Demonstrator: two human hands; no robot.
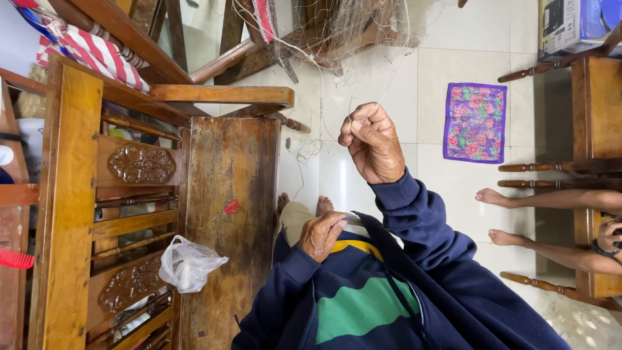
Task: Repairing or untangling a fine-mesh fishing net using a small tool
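Floor [389, 97]: pale glossy tiles, soft even daylight, faint reflections. Dark worn wooden bench [227, 214] at 9 o'clock, a crumpled clear plastic bag [188, 262] on its near end. Carved wooden chair frame [129, 194] further out at 9. Red-and-white striped cloth [97, 52] at 10-11. Purple floral mat [475, 122] at 2. More turned-wood furniture [583, 168] at 3. Cardboard box [573, 26] at 1-2.

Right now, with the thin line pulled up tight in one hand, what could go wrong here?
The right hand pinches a fine line running to the hanging net; a hard pull could snap or tangle it. Loose line coiled on the floor near the bare feet could snag them.
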